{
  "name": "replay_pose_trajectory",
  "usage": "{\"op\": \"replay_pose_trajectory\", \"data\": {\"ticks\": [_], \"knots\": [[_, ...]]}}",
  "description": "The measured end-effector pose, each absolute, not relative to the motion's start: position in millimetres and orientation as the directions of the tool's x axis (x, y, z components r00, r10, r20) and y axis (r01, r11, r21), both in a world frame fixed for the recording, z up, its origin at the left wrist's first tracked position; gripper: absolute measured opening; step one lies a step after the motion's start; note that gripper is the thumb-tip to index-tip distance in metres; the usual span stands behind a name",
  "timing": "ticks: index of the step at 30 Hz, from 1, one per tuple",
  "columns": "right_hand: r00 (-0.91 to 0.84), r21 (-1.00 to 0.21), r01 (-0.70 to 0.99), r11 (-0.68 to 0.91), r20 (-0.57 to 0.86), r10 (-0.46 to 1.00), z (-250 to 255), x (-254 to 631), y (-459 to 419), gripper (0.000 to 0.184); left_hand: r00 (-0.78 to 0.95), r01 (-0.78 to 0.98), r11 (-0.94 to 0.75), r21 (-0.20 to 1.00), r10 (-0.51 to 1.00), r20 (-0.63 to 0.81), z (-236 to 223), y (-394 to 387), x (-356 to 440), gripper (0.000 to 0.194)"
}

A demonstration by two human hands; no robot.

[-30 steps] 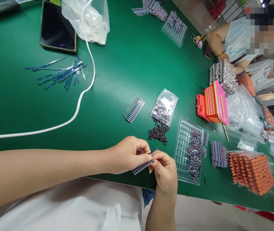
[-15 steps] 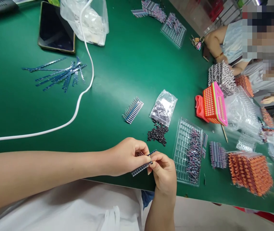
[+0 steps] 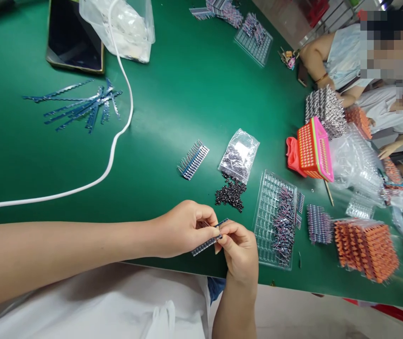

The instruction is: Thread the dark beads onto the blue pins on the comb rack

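Left hand (image 3: pixel 185 230) pinches the component strip (image 3: pixel 203 246) near the six-o'clock edge of the desk (image 3: pixel 159 160); right hand (image 3: pixel 241 249) pinches the strip's two-o'clock end, partly hidden. Open room toward eleven o'clock, to white cable (image 3: pixel 111 154); phone (image 3: pixel 76 37) beyond, cropped.

From my console I see loose pieces (image 3: pixel 230 195) beyond the right hand (image 3: pixel 241 249), a bag (image 3: pixel 238 157) behind them, a tray (image 3: pixel 265 221) to that hand's right, parts (image 3: pixel 284 228) inside.
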State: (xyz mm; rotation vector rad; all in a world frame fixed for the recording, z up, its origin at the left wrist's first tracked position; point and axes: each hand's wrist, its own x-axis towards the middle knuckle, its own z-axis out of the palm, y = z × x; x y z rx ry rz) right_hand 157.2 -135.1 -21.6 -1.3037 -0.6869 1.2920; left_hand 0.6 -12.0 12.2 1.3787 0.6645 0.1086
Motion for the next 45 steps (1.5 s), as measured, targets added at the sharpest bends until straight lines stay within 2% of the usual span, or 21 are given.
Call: {"op": "replay_pose_trajectory", "data": {"ticks": [21, 26, 30, 36, 40, 42, 45], "knots": [[0.233, -0.927, -0.274, -0.255, -0.321, 0.918, -19.0, 157.4, -135.8, 0.004, 0.828, 0.309, 0.171, 0.936, 0.435, -0.353, 14.8, -9.1, -0.2, 0.017], [0.296, -0.949, -0.222, -0.223, -0.284, 0.912, -20.9, 156.5, -136.1, 0.004, 0.829, 0.3, 0.223, 0.928, 0.42, -0.369, 12.6, -9.1, 1.7, 0.02], [0.399, -0.964, -0.133, -0.229, -0.264, 0.878, -20.2, 154.6, -135.4, 0.008, 0.787, 0.268, 0.267, 0.926, 0.493, -0.37, 15.1, -8.3, 3.6, 0.019], [0.454, -0.977, -0.034, -0.209, -0.201, 0.868, -18.9, 153.2, -135.5, 0.012, 0.794, 0.231, 0.186, 0.955, 0.532, -0.295, 12.3, -8.5, 3.0, 0.016], [0.491, -0.982, -0.048, -0.181, -0.181, 0.852, -21.6, 154.2, -136.4, 0.014, 0.801, 0.182, 0.263, 0.948, 0.52, -0.298, 8.7, -8.8, 3.5, 0.025], [0.5, -0.984, -0.059, -0.167, -0.174, 0.848, -22.2, 154.0, -136.5, 0.015, 0.797, 0.198, 0.239, 0.951, 0.525, -0.298, 9.7, -8.2, 3.6, 0.016], [0.505, -0.984, -0.077, -0.163, -0.179, 0.844, -20.3, 151.6, -135.9, 0.016, 0.8, 0.242, 0.148, 0.959, 0.529, -0.283, 12.8, -7.4, 2.7, 0.018]]}}
